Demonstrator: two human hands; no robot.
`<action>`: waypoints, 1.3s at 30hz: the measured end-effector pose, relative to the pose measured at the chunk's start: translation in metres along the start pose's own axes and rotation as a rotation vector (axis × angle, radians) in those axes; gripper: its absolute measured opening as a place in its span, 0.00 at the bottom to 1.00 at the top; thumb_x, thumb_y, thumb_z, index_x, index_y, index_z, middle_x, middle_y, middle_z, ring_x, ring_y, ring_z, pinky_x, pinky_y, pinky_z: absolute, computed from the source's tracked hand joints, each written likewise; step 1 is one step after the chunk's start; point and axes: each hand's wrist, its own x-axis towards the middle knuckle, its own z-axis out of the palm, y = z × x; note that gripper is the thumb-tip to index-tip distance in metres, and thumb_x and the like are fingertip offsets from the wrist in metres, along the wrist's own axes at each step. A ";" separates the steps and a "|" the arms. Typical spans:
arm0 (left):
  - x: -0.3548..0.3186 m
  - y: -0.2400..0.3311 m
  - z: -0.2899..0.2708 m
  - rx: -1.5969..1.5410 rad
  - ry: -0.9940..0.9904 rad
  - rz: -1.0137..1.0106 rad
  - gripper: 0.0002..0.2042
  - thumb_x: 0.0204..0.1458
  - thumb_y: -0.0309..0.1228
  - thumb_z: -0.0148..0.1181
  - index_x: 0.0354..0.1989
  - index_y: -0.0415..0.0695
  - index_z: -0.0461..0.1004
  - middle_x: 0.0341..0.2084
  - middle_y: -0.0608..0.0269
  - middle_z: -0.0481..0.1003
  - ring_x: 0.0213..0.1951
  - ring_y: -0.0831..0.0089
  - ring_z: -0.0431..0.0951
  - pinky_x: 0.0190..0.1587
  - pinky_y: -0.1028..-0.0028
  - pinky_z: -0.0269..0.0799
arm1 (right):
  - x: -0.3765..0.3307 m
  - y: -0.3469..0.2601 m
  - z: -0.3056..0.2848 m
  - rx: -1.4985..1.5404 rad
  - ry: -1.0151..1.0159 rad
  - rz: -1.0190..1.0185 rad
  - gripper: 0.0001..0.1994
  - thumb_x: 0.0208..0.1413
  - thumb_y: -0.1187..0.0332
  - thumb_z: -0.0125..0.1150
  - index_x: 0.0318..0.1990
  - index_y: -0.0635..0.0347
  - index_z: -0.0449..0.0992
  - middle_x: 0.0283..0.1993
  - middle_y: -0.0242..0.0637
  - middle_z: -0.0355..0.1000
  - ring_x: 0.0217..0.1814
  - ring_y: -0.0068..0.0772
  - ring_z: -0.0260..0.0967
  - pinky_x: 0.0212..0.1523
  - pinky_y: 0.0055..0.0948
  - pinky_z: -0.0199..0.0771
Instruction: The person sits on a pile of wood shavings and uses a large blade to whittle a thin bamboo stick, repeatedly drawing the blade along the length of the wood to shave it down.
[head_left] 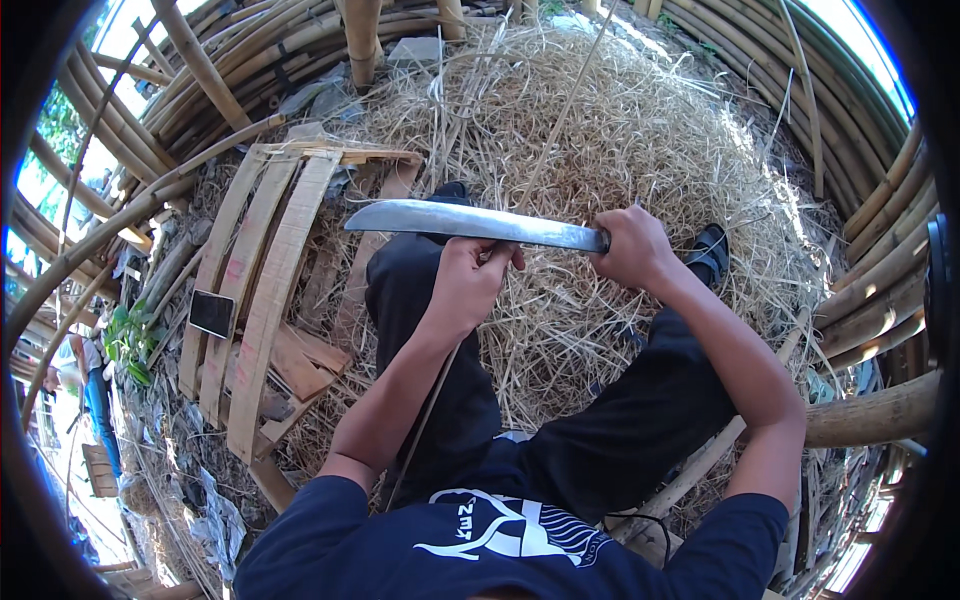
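Observation:
A machete (pixel 450 215) with a long, broad steel blade lies nearly level across the middle of the view, its tip toward the left. My right hand (pixel 632 248) is wrapped round its handle, most of which the fingers hide. Just under the blade, my left hand (pixel 468 288) is closed in a pinch on a thin bamboo strip (pixel 566 113). The strip slants from beside my left thigh, through the fingers and past the blade, to the far side. Blade and strip cross near my left fingertips; whether the edge touches the strip I cannot tell.
Pale bamboo shavings (pixel 640 130) cover the ground around my feet. A slatted wooden pallet (pixel 290 250) stands at the left with a dark phone-like rectangle (pixel 211 313) on it. Bamboo poles (pixel 860 130) line both sides. Another person (pixel 90 380) is at the far left.

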 end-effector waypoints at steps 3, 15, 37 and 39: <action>-0.001 0.001 0.002 -0.044 -0.018 0.004 0.09 0.59 0.25 0.52 0.30 0.39 0.78 0.16 0.74 0.68 0.17 0.88 0.58 0.21 0.80 0.51 | 0.005 0.008 -0.002 -0.030 0.005 0.048 0.09 0.39 0.64 0.61 0.23 0.60 0.78 0.23 0.48 0.74 0.28 0.48 0.75 0.37 0.42 0.77; -0.004 -0.001 0.002 -0.144 -0.023 -0.020 0.11 0.63 0.28 0.48 0.50 0.39 0.73 0.21 0.73 0.70 0.13 0.92 0.54 0.14 0.86 0.45 | -0.007 0.006 -0.008 0.003 0.044 0.098 0.11 0.44 0.64 0.59 0.26 0.64 0.79 0.25 0.49 0.75 0.30 0.50 0.76 0.40 0.42 0.77; -0.008 -0.006 0.004 -0.003 -0.067 -0.060 0.12 0.63 0.29 0.49 0.51 0.40 0.74 0.19 0.76 0.66 0.14 0.91 0.56 0.15 0.85 0.47 | 0.002 0.013 -0.013 -0.068 -0.062 0.077 0.10 0.45 0.65 0.57 0.25 0.64 0.78 0.21 0.46 0.74 0.26 0.46 0.76 0.37 0.41 0.78; -0.011 -0.001 0.004 -0.073 -0.092 -0.044 0.12 0.63 0.29 0.49 0.50 0.40 0.74 0.19 0.76 0.67 0.15 0.91 0.57 0.17 0.86 0.49 | 0.014 0.032 -0.020 0.072 -0.080 0.356 0.09 0.46 0.66 0.59 0.28 0.64 0.80 0.23 0.47 0.74 0.25 0.46 0.74 0.36 0.39 0.76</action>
